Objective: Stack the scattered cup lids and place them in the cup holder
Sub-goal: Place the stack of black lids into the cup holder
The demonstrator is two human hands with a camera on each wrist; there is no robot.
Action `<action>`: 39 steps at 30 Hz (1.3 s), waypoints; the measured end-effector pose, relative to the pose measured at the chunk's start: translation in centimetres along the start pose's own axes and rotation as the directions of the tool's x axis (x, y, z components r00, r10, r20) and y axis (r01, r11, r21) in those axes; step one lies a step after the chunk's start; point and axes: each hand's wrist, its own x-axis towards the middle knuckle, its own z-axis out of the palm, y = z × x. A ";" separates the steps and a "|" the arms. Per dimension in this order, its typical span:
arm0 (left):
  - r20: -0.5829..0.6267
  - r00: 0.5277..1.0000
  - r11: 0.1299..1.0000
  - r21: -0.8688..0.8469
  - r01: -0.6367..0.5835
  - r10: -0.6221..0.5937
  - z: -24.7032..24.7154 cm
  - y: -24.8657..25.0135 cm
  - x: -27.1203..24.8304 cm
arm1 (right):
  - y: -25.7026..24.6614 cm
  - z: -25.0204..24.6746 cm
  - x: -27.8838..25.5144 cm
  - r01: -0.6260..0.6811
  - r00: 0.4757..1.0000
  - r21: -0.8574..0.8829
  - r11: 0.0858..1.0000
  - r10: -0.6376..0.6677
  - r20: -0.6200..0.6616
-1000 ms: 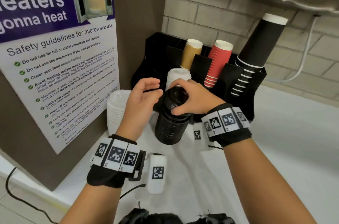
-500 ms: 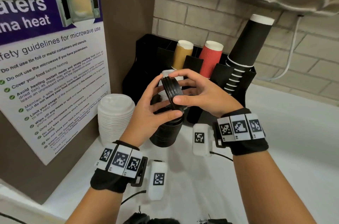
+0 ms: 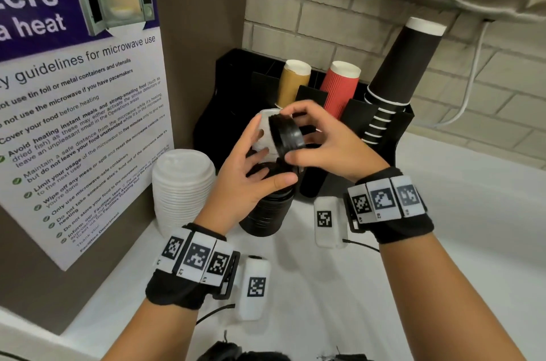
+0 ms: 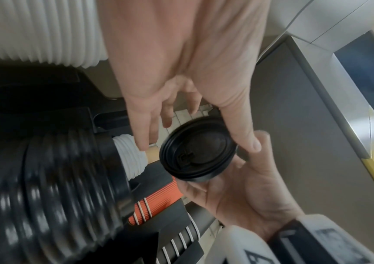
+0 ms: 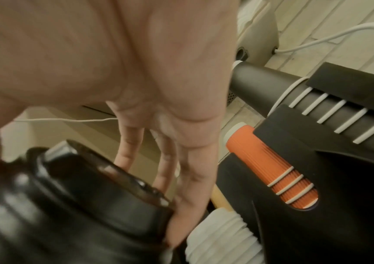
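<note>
My right hand (image 3: 298, 136) pinches a few nested black lids (image 3: 286, 136) by the rim, tipped on edge above the tall stack of black lids (image 3: 266, 213) on the counter. My left hand (image 3: 266, 153) is spread open beside them, thumb under the held lids; its fingers (image 4: 143, 135) are straight. The left wrist view shows the held lids' (image 4: 197, 151) top face. In the right wrist view my fingers (image 5: 192, 178) lie along the blurred black lids (image 5: 86, 187). The black cup holder (image 3: 224, 100) stands behind, with white lids (image 3: 261, 131) in a front slot.
A stack of white lids (image 3: 183, 183) stands on the counter at left, against the poster panel (image 3: 88, 124). The holder carries brown cups (image 3: 292, 82), red cups (image 3: 339, 85) and black cups (image 3: 396, 71). A white cable (image 3: 469, 88) runs down the brick wall.
My right hand has lifted a few black lids off the top of the black stack and tipped them on edge. My left hand has come up beside them.
</note>
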 end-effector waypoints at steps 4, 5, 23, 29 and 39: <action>-0.118 0.993 0.999 0.041 0.005 0.000 -0.6 0.3 0.1 | 2.8 -2.7 1.2 -0.103 0.914 -0.011 0.995 0.090 -0.396; -0.124 0.992 0.998 0.062 0.003 0.005 -0.8 0.4 0.1 | 3.6 -3.2 1.4 -0.146 0.882 -0.038 0.989 0.113 -0.458; -0.148 0.989 0.989 0.140 0.053 -0.032 -1.6 0.4 0.6 | 9.9 1.0 3.0 -0.280 0.868 -0.923 0.265 0.481 -0.125; -0.167 0.986 0.988 0.145 0.045 -0.020 -1.6 0.8 0.3 | 10.1 0.7 3.8 -0.210 0.742 -0.963 0.170 0.669 -0.043; -0.256 0.967 0.990 0.139 0.021 0.015 -2.3 1.1 0.1 | 4.1 3.3 0.0 -0.232 0.970 -0.347 0.909 0.189 -0.153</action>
